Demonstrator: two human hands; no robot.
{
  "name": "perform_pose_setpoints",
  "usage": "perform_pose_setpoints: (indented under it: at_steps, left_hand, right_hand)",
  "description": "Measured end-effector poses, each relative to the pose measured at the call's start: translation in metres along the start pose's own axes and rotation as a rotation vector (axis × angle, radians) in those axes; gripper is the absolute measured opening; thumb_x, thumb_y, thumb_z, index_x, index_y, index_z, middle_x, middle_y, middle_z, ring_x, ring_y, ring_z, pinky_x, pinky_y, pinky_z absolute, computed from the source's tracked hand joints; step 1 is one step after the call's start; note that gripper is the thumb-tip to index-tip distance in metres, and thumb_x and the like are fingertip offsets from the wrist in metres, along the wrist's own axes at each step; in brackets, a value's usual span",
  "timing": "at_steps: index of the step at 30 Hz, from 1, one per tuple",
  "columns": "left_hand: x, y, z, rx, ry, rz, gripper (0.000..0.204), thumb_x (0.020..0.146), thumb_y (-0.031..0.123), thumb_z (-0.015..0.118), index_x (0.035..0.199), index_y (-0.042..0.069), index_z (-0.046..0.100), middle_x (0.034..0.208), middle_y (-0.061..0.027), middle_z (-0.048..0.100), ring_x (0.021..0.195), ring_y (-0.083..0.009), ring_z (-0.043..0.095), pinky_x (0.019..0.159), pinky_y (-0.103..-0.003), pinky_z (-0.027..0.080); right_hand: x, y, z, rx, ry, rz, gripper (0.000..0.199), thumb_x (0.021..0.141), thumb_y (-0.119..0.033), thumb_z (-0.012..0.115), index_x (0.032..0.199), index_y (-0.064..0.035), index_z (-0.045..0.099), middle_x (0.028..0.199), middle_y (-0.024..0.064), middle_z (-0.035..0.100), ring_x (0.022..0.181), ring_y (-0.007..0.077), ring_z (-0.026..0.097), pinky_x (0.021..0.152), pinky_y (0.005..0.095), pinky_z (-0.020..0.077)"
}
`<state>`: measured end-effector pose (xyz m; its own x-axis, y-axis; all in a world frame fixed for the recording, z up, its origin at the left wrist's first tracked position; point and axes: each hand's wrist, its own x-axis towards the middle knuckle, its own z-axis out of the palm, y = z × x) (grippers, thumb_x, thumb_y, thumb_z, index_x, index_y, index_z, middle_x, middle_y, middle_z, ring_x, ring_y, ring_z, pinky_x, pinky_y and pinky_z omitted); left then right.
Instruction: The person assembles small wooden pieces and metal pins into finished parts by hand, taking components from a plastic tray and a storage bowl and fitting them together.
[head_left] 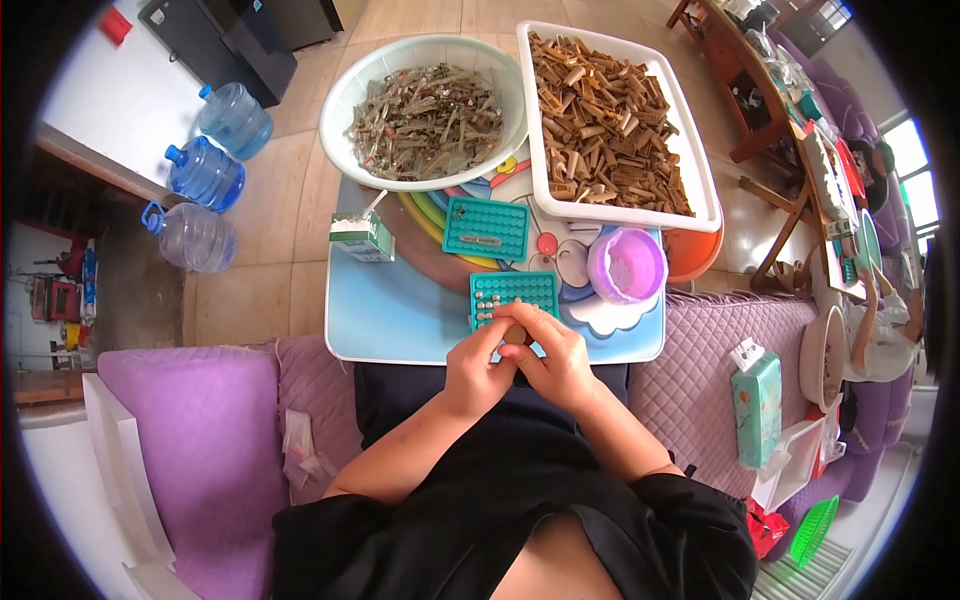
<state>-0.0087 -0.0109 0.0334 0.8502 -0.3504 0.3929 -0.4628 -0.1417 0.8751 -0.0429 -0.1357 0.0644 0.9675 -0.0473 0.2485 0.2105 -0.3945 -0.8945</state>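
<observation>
My left hand [476,370] and my right hand [560,362] meet over the near edge of the table. Between their fingertips they pinch a small brown rounded piece [515,335]; its exact kind is hard to make out. Just beyond the fingers lies a teal compartment tray [541,286] with several small pale pieces in its cells, partly covered by my hands. A second teal tray [487,214] sits farther back, with a narrow clear strip-like packet [480,240] on it. To the right of these stands a purple scalloped tub [628,266].
A pale round basin [338,135] of clear thin pieces and a white rectangular bin [706,195] of brown curved pieces stand at the table's far side. A green-white carton [365,238] is at left. Water jugs [205,178] stand on the floor. Another person [880,335] sits far right.
</observation>
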Motion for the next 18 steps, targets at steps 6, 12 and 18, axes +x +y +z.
perform_pose_setpoints:
  at_steps: [6, 12, 18]
  left_hand:
    - [-0.002, -0.007, -0.006, -0.291, -0.163, -0.303, 0.028, 0.079, 0.001, 0.063, 0.107, 0.001, 0.058, 0.09, -0.0112, 0.064, 0.078, -0.0185, 0.063, 0.068, -0.027, 0.049]
    - [0.009, -0.009, -0.015, -0.948, -0.259, -0.495, 0.033, 0.092, 0.022, 0.055, 0.116, 0.0, 0.052, 0.106, -0.0064, 0.057, 0.093, -0.0136, 0.053, 0.081, -0.026, 0.043]
    - [0.01, -0.001, -0.018, -1.169, -0.196, -0.709, 0.03, 0.09, 0.022, 0.056, 0.112, 0.003, 0.052, 0.101, -0.0054, 0.058, 0.088, -0.0114, 0.056, 0.076, -0.026, 0.046]
  right_hand:
    - [0.005, 0.015, -0.011, 0.051, -0.116, 0.044, 0.035, 0.084, -0.013, 0.062, 0.115, 0.0022, 0.053, 0.101, 0.0125, 0.062, 0.086, 0.022, 0.062, 0.076, 0.0297, 0.0489]
    - [0.007, 0.035, -0.023, 0.573, -0.092, 0.424, 0.019, 0.094, -0.007, 0.046, 0.109, 0.0016, 0.053, 0.091, 0.0071, 0.061, 0.078, 0.0131, 0.06, 0.07, 0.0267, 0.05]
    - [-0.006, 0.029, -0.014, 0.669, -0.187, 0.396, 0.032, 0.084, 0.001, 0.059, 0.113, -0.0006, 0.045, 0.085, 0.0057, 0.059, 0.074, 0.011, 0.059, 0.064, 0.0236, 0.0484]
